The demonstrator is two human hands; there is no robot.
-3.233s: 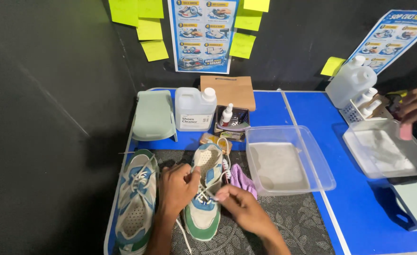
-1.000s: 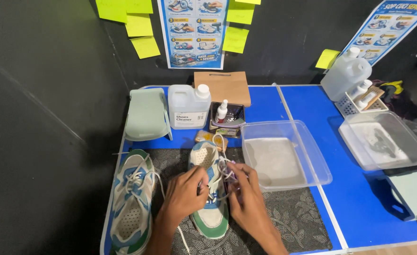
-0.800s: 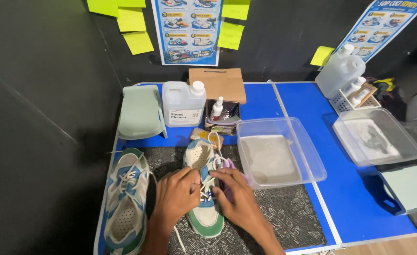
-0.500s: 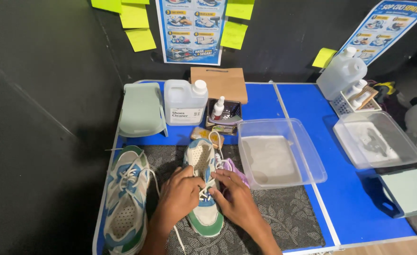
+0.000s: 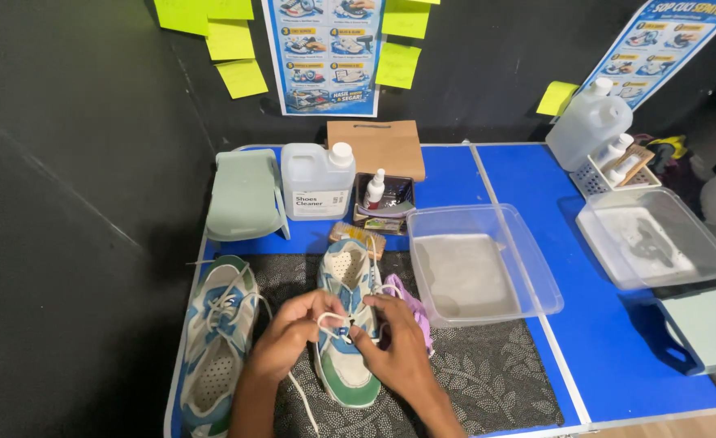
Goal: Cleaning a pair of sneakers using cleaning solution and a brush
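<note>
White lace (image 5: 331,322) is pinched between curled fingertips of left hand (image 5: 289,337) and right hand (image 5: 397,349) over the middle sneaker (image 5: 346,328); clear tub (image 5: 479,264) sits just beside.

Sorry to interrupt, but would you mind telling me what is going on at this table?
A person has both hands on a sneaker lying on a dark mat. The left hand and right hand pinch its white lace over the eyelets. The other sneaker lies to the left, and a clear tub sits to the right.
</note>
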